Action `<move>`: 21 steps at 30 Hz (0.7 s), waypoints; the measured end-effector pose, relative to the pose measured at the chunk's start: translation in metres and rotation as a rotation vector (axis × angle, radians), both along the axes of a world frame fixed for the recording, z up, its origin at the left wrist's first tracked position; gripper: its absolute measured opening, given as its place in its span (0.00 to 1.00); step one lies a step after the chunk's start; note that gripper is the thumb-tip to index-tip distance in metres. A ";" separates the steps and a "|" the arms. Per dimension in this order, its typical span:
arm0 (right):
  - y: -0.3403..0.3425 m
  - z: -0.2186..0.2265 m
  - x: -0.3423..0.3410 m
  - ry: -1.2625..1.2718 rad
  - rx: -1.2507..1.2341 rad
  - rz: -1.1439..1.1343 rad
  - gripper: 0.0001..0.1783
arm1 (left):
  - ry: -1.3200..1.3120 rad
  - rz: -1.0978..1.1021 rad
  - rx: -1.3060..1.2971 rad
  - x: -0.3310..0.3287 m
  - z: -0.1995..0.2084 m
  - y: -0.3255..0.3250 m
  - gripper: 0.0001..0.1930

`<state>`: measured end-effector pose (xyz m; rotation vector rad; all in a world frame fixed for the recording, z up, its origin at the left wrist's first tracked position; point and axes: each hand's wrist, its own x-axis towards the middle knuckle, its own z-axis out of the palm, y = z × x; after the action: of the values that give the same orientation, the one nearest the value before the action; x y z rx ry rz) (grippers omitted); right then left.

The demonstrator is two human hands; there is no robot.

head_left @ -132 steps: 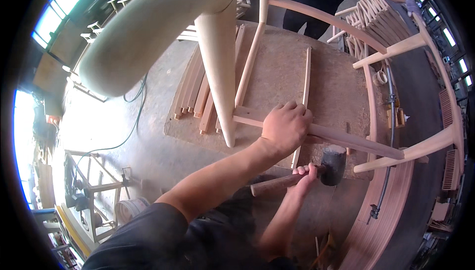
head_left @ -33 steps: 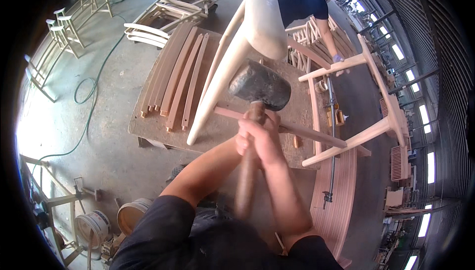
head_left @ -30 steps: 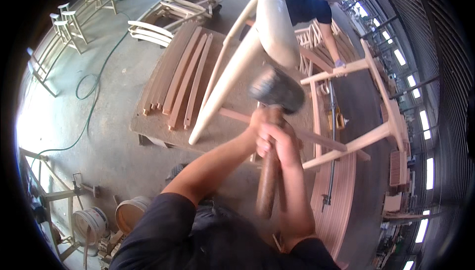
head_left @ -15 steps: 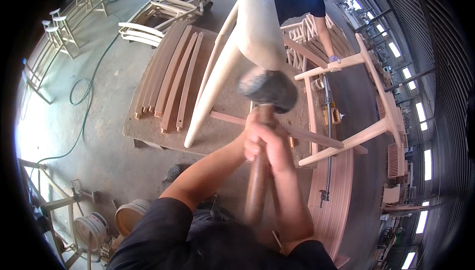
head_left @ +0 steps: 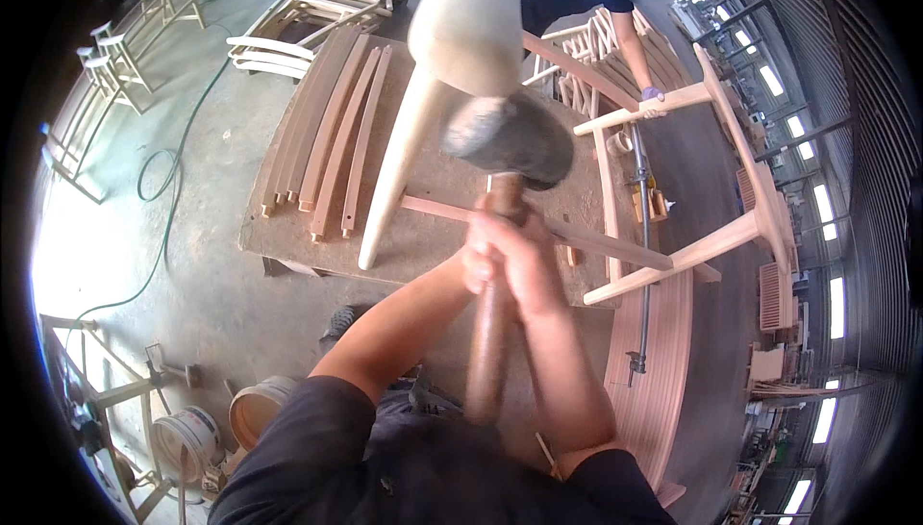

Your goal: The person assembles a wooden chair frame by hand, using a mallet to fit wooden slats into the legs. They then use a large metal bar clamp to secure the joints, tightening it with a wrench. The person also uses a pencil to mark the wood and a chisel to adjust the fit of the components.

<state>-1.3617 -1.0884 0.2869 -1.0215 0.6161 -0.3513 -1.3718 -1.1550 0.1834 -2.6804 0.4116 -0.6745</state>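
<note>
A mallet with a dark, blurred head (head_left: pixel 519 145) and a brown wooden handle (head_left: pixel 490 357) is in front of me. Both hands wrap the handle just below the head: my left hand (head_left: pixel 481 258) and, overlapping it, my right hand (head_left: pixel 527 254). Right by the mallet's head is the wide end of a pale wooden chair frame (head_left: pixel 466 30), one leg slanting down to the left. I cannot tell whether head and wood touch. A reddish rail (head_left: pixel 615 248) runs from that leg to a second chair side frame (head_left: pixel 711 261) on the right.
Another person's gloved hand (head_left: pixel 654 100) rests on the second frame. Curved wooden slats (head_left: pixel 332 131) lie on the low worktable (head_left: pixel 279 237). A metal bar clamp (head_left: pixel 642 275) stands along the right. Buckets (head_left: pixel 183 438) are at lower left, and a green hose (head_left: pixel 183 155) crosses the floor.
The mallet's head has shifted slightly up and left in the picture, both hands still round its handle. The pale frame's wide end appears farther left and higher.
</note>
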 end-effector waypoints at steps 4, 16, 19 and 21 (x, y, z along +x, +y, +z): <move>-0.036 -0.003 -0.052 -0.165 0.028 -0.251 0.07 | 0.699 -1.202 -0.299 0.067 -0.010 0.010 0.09; 0.003 -0.006 -0.012 -0.011 -0.035 0.011 0.11 | 0.662 -1.032 -0.346 0.053 -0.025 0.009 0.11; -0.020 -0.002 -0.043 -0.093 0.036 -0.177 0.08 | 0.692 -1.137 -0.310 0.065 -0.018 0.001 0.12; -0.048 -0.001 -0.075 -0.197 0.123 -0.341 0.09 | 0.705 -1.159 -0.319 0.065 -0.017 0.001 0.12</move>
<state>-1.4367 -1.1368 0.2860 -0.7520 0.6254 -0.6972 -1.3071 -1.1537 0.1668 -2.6716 2.2677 0.0392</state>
